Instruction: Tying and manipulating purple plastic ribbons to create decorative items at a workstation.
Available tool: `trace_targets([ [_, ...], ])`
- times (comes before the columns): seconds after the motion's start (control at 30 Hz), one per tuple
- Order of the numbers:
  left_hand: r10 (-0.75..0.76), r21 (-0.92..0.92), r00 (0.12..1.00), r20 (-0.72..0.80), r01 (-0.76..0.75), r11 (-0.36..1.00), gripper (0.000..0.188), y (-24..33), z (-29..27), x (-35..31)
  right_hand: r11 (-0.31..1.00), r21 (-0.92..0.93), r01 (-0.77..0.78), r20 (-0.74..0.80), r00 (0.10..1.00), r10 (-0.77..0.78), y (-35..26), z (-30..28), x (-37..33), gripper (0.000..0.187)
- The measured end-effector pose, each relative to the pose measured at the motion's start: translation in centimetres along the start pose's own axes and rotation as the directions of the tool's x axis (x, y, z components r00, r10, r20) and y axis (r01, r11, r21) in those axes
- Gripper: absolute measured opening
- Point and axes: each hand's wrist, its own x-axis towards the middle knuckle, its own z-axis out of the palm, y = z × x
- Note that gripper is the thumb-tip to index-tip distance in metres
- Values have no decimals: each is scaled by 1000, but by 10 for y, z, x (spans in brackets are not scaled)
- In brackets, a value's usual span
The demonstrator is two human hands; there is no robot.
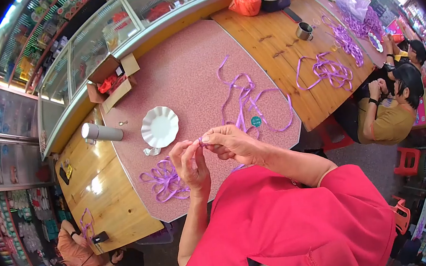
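My left hand [190, 165] and my right hand [228, 143] meet above the near part of the pink speckled table [184, 53]. Between their fingertips both pinch a small bit of purple ribbon [201, 141]; its finer detail is too small to make out. A loose heap of purple ribbon [165, 179] lies on the table to the left of my left hand. Beyond my right hand, more looped purple ribbon [243, 96] spreads across the tabletop. A white scalloped plate [160, 127] sits just past my left hand, with a crumpled shiny wrapper [152, 151] at its near edge.
A grey bottle [102, 132] lies left of the plate, near an opened cardboard box [114, 84]. A metal mug [304, 31] and ribbon pile [327, 71] are on the right wooden table. People sit at both sides; a red stool [407, 161] stands at right.
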Motion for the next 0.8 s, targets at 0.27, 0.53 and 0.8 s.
trace_targets([
  [0.27,-137,-146,989,60,144,979,16,10,-2,5,1000,-14,11,12,1000,-11,1,-1,1,17],
  [0.53,-165,-166,983,82,177,970,10,9,-5,3,996,-55,68,40,997,-66,6,-9,6,18],
  [0.8,-347,-324,929,132,371,870,12,12,-4,1,984,-133,114,52,993,-108,5,-11,6,18],
])
